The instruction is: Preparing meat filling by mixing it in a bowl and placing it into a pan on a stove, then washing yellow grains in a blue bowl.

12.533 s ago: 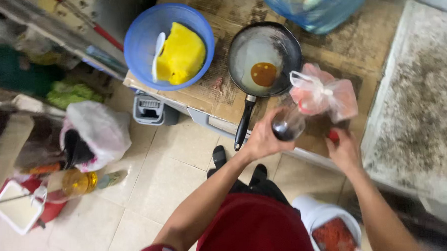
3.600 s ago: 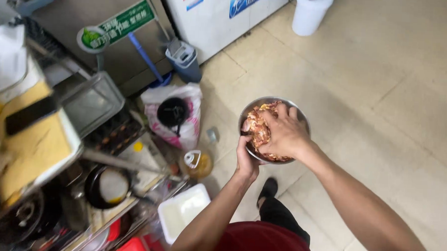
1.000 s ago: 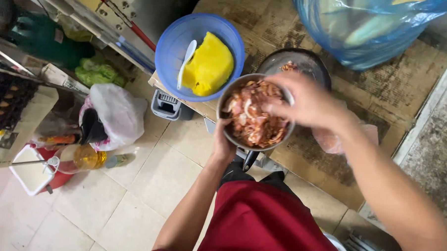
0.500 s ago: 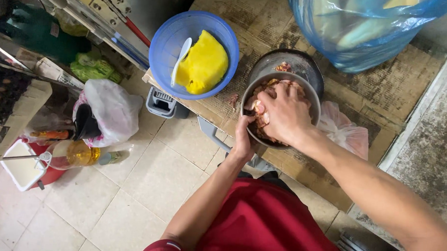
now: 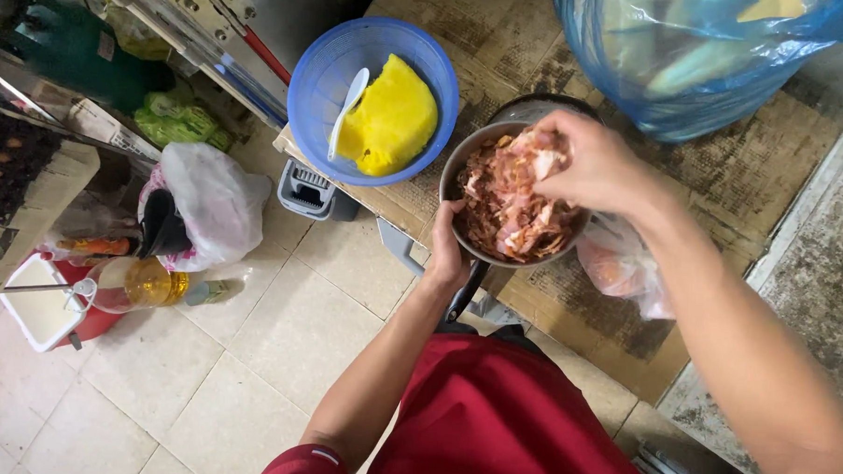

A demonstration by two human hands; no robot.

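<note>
My left hand (image 5: 449, 257) grips the near rim of a round metal bowl (image 5: 454, 169) filled with chopped pinkish-brown meat (image 5: 507, 207). My right hand (image 5: 592, 164) is at the bowl's far side, fingers pinched on a clump of the meat. The bowl is held just above a dark frying pan (image 5: 538, 108), whose black handle (image 5: 464, 290) sticks out beneath it. To the left on the worn wooden counter (image 5: 503, 34) stands a blue plastic basin (image 5: 320, 75) with a yellow lump and a white spoon (image 5: 347, 108) inside.
A large blue plastic bag (image 5: 699, 60) of produce sits at the counter's back right. A pinkish plastic bag (image 5: 621, 267) lies beside the pan. On the tiled floor (image 5: 278, 335) are a white bag (image 5: 213, 202), a bottle of oil (image 5: 140, 283) and a red-and-white container (image 5: 41, 308).
The bowl has lifted slightly off the pan. My right hand has risen from inside the bowl to its far edge, taking hold of some meat.
</note>
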